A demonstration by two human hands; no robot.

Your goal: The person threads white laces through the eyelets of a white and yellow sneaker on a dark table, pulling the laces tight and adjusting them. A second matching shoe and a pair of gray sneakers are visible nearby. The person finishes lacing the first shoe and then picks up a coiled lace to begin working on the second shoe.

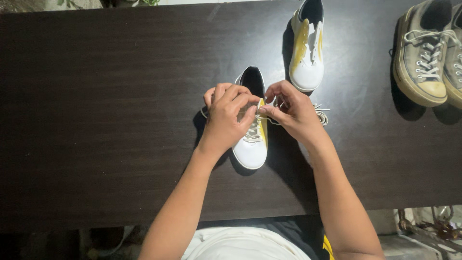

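One dark wooden table (pixel 96 120) fills nearly the whole head view, grain running left to right, with its near edge toward the person.

Two bare forearms come up from the bottom edge and converge mid-table. White cloth and a bit of yellow show between them at the bottom, on the person's lap.

Worn grey canvas sneakers (pixel 426 53) sit at the far right of the table, side by side and touching, white laces in, well apart from the hands.

White-and-yellow sneaker, spare one (pixel 308 48), stands alone at the top centre, toe pointing toward the person, unlaced as far as I can tell, near the hands but not touched.

White-and-yellow sneaker in hand (pixel 252 144) lies mid-table, toe toward the person, dark opening away. Both hands are over its tongue area.

Left hand (pixel 226 113): fingers curled tight over the shoe's left side and upper, pinching at the lace row. Exact grip point is hidden under the knuckles.

Right hand (pixel 293 110): thumb and forefinger pinched on the white lace (pixel 321 114) just at the yellow stripe, other fingers bent and raised.

Lace is partly threaded through the lower eyelets; the loose remainder is bunched on the table just right of the right hand.
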